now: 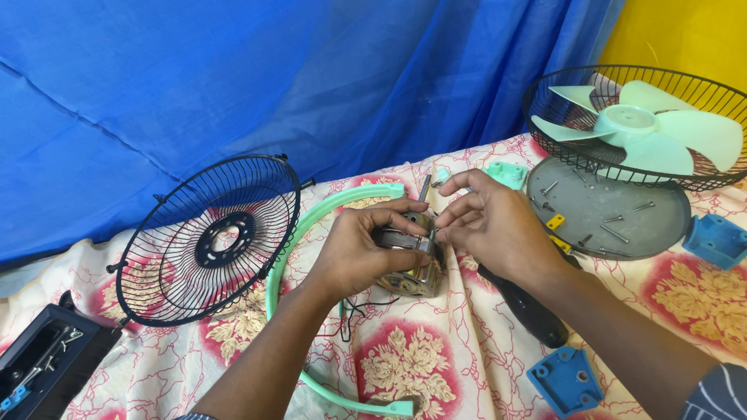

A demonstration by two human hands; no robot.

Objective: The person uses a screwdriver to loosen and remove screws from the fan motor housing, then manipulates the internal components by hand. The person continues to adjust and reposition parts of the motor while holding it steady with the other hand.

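Gripping shiny metal motor, both hands

A single camera, worn on the person's head, looks forward and down from close range. Both forearms enter from the bottom edge and the hands meet near the centre. The view takes in the cloth-covered bench across its lower half and faces a blue curtain behind, with a yellow one at upper right.

Our forearms are bare; at the lower left and lower right of the frame we wear dark grey sleeves with thin pale stripes, pushed up.
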